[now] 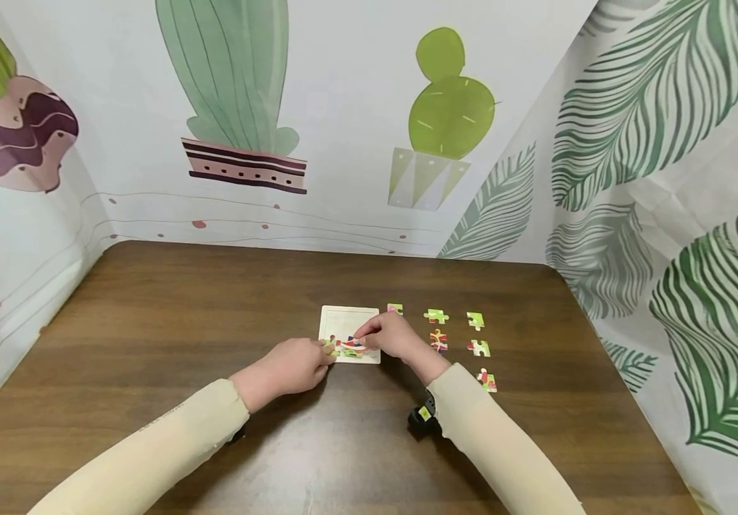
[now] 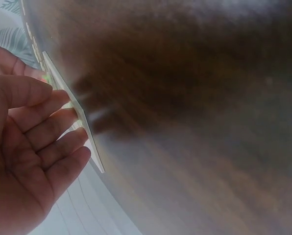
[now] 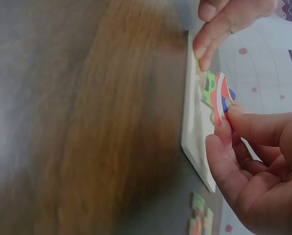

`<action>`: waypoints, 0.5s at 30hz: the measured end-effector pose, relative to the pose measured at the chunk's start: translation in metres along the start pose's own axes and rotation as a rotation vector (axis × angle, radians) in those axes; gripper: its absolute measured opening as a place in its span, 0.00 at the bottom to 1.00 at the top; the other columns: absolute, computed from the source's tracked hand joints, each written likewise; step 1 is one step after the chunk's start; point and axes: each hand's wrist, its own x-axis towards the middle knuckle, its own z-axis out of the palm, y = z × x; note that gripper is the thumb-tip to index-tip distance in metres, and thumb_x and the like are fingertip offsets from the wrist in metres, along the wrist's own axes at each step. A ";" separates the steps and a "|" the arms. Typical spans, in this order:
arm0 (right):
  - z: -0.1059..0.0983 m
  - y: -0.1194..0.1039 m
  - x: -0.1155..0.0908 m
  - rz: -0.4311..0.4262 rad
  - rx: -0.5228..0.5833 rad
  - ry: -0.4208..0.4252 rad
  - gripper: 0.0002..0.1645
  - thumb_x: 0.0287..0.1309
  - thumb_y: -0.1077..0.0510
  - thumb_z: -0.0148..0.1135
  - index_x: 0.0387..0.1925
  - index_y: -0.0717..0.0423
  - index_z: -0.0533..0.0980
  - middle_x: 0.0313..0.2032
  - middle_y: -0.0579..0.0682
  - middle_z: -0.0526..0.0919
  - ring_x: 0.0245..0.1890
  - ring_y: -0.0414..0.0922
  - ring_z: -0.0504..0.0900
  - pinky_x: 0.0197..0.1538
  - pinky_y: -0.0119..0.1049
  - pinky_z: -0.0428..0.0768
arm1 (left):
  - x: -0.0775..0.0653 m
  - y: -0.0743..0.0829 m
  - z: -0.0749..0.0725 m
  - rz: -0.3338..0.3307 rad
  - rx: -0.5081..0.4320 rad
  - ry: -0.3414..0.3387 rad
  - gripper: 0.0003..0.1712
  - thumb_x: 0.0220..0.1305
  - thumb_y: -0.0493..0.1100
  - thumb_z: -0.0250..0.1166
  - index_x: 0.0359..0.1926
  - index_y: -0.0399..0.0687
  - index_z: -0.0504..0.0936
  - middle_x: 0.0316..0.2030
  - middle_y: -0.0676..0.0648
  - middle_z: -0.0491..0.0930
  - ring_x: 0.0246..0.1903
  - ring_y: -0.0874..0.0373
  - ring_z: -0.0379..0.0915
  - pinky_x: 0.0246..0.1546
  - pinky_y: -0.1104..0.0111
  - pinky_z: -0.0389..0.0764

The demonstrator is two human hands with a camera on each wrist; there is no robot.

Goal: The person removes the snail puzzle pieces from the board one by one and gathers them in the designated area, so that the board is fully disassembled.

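A square, pale puzzle board [image 1: 351, 315] lies on the table, with a raised rim and colourful picture in its near part. My right hand [image 1: 396, 336] pinches a jigsaw piece [image 3: 218, 95], coloured green, red, white and blue, between thumb and fingertips. In the right wrist view that piece is tilted over the board's inner face. At the near left corner, the fingertips of my left hand [image 1: 294, 363] press on the board and on a green piece [image 1: 329, 346] there. The left wrist view shows this hand's fingers nearly straight, with their tips along the board's edge.
Several loose jigsaw pieces lie in spaced rows right of the board, among them a green one [image 1: 436, 315], a red and yellow one [image 1: 438, 341] and a red and green one [image 1: 486, 380]. Past the brown table [image 1: 214, 286] stands a patterned wall covering [image 1: 343, 143].
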 end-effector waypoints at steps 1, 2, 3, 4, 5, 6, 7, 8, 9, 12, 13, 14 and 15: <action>-0.003 0.000 -0.002 -0.005 -0.005 0.000 0.09 0.61 0.68 0.64 0.39 0.65 0.88 0.38 0.57 0.91 0.30 0.36 0.78 0.35 0.26 0.76 | 0.000 0.000 0.000 -0.005 -0.001 -0.003 0.15 0.66 0.38 0.62 0.50 0.47 0.91 0.56 0.43 0.87 0.48 0.43 0.87 0.43 0.52 0.86; -0.005 0.001 -0.003 -0.008 -0.008 -0.002 0.09 0.61 0.67 0.64 0.39 0.65 0.88 0.38 0.57 0.91 0.30 0.36 0.78 0.36 0.26 0.77 | -0.001 0.000 -0.001 -0.009 -0.002 -0.007 0.15 0.66 0.38 0.62 0.50 0.47 0.90 0.56 0.43 0.87 0.50 0.43 0.87 0.44 0.52 0.86; -0.007 0.002 -0.005 -0.014 -0.013 -0.003 0.09 0.61 0.68 0.64 0.39 0.65 0.88 0.38 0.57 0.91 0.30 0.36 0.79 0.36 0.27 0.77 | -0.001 0.000 -0.001 -0.012 -0.002 -0.011 0.16 0.66 0.38 0.62 0.50 0.48 0.90 0.56 0.44 0.87 0.51 0.44 0.87 0.46 0.52 0.86; -0.010 0.003 -0.006 -0.021 -0.013 -0.005 0.09 0.62 0.68 0.64 0.39 0.65 0.88 0.38 0.57 0.91 0.30 0.36 0.79 0.36 0.28 0.78 | -0.001 0.001 -0.001 -0.010 0.004 -0.013 0.16 0.66 0.38 0.62 0.50 0.48 0.90 0.56 0.44 0.87 0.52 0.44 0.86 0.46 0.52 0.86; -0.013 0.004 -0.008 -0.027 -0.012 -0.009 0.09 0.62 0.68 0.64 0.39 0.65 0.87 0.38 0.57 0.91 0.30 0.36 0.80 0.37 0.28 0.80 | -0.001 0.001 -0.001 -0.009 0.010 -0.016 0.16 0.66 0.38 0.62 0.51 0.48 0.90 0.56 0.44 0.87 0.53 0.45 0.86 0.47 0.52 0.86; -0.016 0.005 -0.010 -0.026 -0.010 -0.011 0.09 0.62 0.68 0.64 0.39 0.66 0.87 0.38 0.58 0.91 0.30 0.36 0.80 0.38 0.29 0.81 | -0.001 0.001 -0.002 -0.007 0.017 -0.018 0.16 0.66 0.38 0.62 0.51 0.49 0.90 0.56 0.45 0.87 0.54 0.45 0.86 0.48 0.52 0.86; -0.019 0.005 -0.012 -0.026 -0.005 -0.016 0.09 0.62 0.68 0.63 0.40 0.66 0.87 0.38 0.58 0.90 0.30 0.36 0.81 0.40 0.30 0.83 | -0.001 0.002 -0.002 -0.006 0.023 -0.018 0.16 0.66 0.38 0.62 0.51 0.49 0.90 0.56 0.45 0.87 0.54 0.46 0.86 0.48 0.52 0.86; -0.022 0.006 -0.014 -0.031 -0.002 -0.022 0.09 0.62 0.68 0.63 0.40 0.67 0.87 0.38 0.58 0.90 0.30 0.36 0.81 0.41 0.31 0.84 | -0.001 0.002 -0.002 -0.006 0.027 -0.017 0.16 0.66 0.38 0.62 0.51 0.50 0.90 0.57 0.46 0.87 0.54 0.46 0.86 0.48 0.52 0.86; -0.026 0.007 -0.016 -0.033 0.003 -0.027 0.09 0.62 0.69 0.62 0.40 0.67 0.87 0.38 0.58 0.90 0.30 0.36 0.81 0.42 0.32 0.84 | -0.001 0.002 -0.002 -0.008 0.029 -0.017 0.16 0.66 0.39 0.62 0.51 0.50 0.90 0.57 0.46 0.86 0.54 0.46 0.86 0.49 0.53 0.86; -0.037 0.010 -0.022 -0.035 0.010 -0.053 0.10 0.63 0.68 0.62 0.41 0.67 0.87 0.41 0.59 0.90 0.33 0.37 0.82 0.45 0.36 0.87 | -0.001 0.003 -0.003 -0.019 0.025 -0.019 0.17 0.67 0.39 0.61 0.52 0.50 0.90 0.57 0.47 0.86 0.55 0.46 0.85 0.50 0.52 0.86; -0.041 0.011 -0.024 -0.034 0.013 -0.064 0.10 0.64 0.68 0.61 0.41 0.67 0.87 0.42 0.59 0.90 0.33 0.38 0.83 0.46 0.37 0.87 | -0.001 0.003 -0.003 -0.021 0.021 -0.018 0.17 0.67 0.39 0.61 0.52 0.50 0.90 0.57 0.47 0.86 0.55 0.46 0.85 0.50 0.52 0.86; -0.045 0.013 -0.026 -0.030 0.012 -0.071 0.10 0.64 0.68 0.61 0.41 0.67 0.87 0.43 0.60 0.89 0.34 0.38 0.83 0.47 0.38 0.87 | -0.001 0.003 -0.003 -0.021 0.021 -0.017 0.17 0.67 0.39 0.61 0.52 0.50 0.90 0.57 0.47 0.86 0.55 0.46 0.85 0.50 0.52 0.86; -0.049 0.014 -0.027 -0.023 0.016 -0.079 0.10 0.64 0.68 0.62 0.42 0.67 0.86 0.44 0.60 0.89 0.34 0.38 0.83 0.48 0.38 0.87 | -0.001 0.003 -0.003 -0.020 0.019 -0.014 0.17 0.67 0.39 0.61 0.52 0.50 0.90 0.57 0.47 0.86 0.55 0.46 0.85 0.50 0.52 0.86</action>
